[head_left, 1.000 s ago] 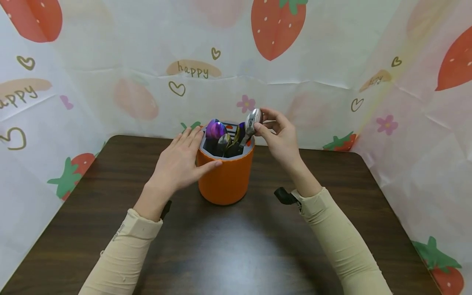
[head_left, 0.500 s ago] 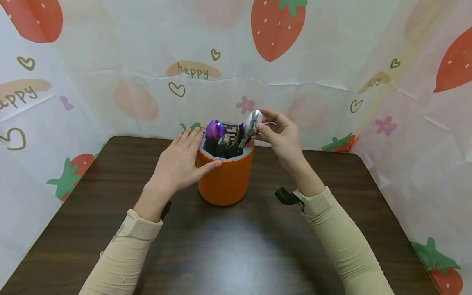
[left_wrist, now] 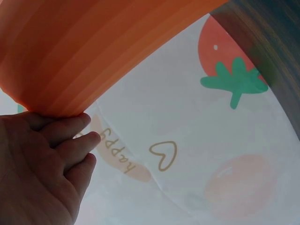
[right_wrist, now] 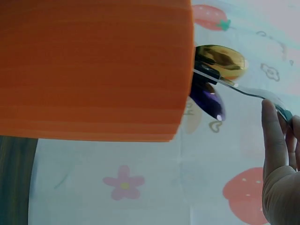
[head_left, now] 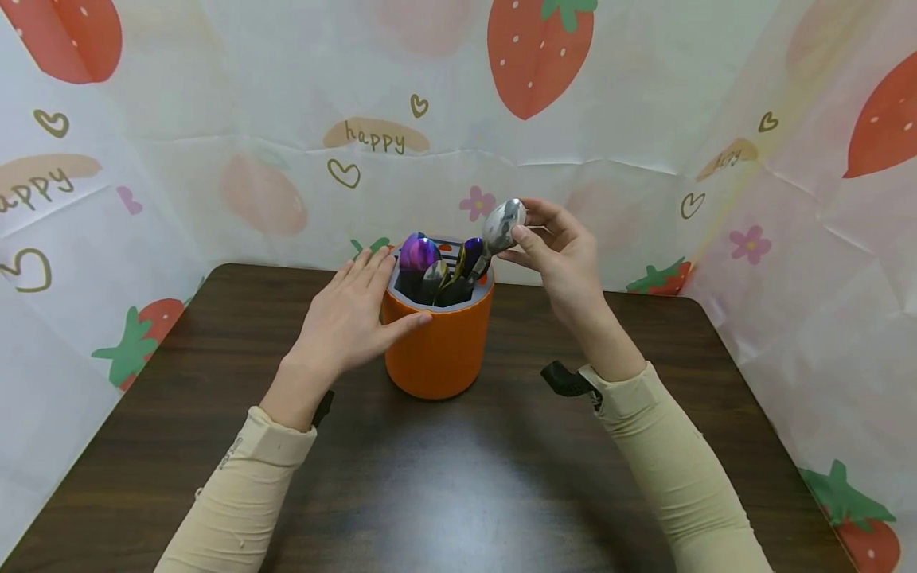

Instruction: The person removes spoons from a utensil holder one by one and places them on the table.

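Both hands are at the orange pot (head_left: 435, 354), which stands upright on the dark worktop (head_left: 344, 485), towards its back edge. And here's the right hand (head_left: 562, 256), up at the pot's right side, thumb and fingers closed in a pinch on the bowl of a silver spoon (head_left: 505, 224). That bowl is up above the rim, leaning out to the right, while the handle slants down into the pot, its lower end out of sight. The right wrist view catches the spoon edge-on, a thin curved line running from the rim to the fingertips.

Over to the left hand (head_left: 345, 312): fingers extended and lying close together along the left of the rim, thumb stretched apart across the front. It steadies nothing but the pot, and the left wrist view has its fingers right against the orange wall.

Inside, a crowd of bowls! A bright purple spoon (head_left: 419, 251) at the left, a darker purple spoon (head_left: 470, 251) just beside the silver one, and a gold spoon (right_wrist: 222, 62) showing plainly from the right wrist.

Cream sleeves (head_left: 225, 489) cover both forearms, and behind it all hangs a pale backdrop (head_left: 286, 95) with strawberries, hearts and the word "happy".
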A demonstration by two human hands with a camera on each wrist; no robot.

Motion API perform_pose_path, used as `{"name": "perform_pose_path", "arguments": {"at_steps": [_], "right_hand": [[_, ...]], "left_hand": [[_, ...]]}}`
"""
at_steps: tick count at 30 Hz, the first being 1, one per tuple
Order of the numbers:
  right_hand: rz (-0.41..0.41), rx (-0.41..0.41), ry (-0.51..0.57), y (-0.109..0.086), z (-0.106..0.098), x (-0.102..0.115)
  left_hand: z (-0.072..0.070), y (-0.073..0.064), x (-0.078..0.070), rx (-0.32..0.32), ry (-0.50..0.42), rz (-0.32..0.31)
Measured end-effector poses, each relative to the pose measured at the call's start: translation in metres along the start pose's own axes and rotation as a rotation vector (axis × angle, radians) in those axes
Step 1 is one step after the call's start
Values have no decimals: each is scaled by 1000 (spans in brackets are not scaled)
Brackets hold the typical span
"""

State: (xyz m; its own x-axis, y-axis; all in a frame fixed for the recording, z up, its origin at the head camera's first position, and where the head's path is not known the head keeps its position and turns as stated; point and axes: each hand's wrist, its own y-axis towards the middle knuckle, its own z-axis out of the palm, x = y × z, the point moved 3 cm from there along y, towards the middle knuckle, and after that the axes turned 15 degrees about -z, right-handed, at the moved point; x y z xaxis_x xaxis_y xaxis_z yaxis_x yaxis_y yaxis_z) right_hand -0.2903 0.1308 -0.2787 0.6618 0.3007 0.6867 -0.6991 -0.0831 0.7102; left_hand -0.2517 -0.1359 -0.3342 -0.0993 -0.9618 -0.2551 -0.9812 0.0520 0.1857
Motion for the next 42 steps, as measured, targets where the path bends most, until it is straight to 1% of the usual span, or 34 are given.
{"name": "perform_pose_path", "arguments": {"at_steps": [7,15,28,35,36,39,42], "right_hand": [[-47,-43,-4,4,-5,13],[-109,-88,24,9,-12,29],[-182,-184,85,14,-31,64],[-246,-195,91,12,-43,82],[-240,-203,113,11,-45,84],[-227,-217,110,8,-51,87],[-181,-235,121,3,-57,84]], "left_hand": [[0,0,0,-15,3,6],[-1,0,0,-22,0,7],[0,0,0,-23,8,13],[0,-1,-1,-14,6,9],[0,-1,-1,-16,6,10],[0,0,0,-24,6,12],[0,0,0,-30,4,12]]}}
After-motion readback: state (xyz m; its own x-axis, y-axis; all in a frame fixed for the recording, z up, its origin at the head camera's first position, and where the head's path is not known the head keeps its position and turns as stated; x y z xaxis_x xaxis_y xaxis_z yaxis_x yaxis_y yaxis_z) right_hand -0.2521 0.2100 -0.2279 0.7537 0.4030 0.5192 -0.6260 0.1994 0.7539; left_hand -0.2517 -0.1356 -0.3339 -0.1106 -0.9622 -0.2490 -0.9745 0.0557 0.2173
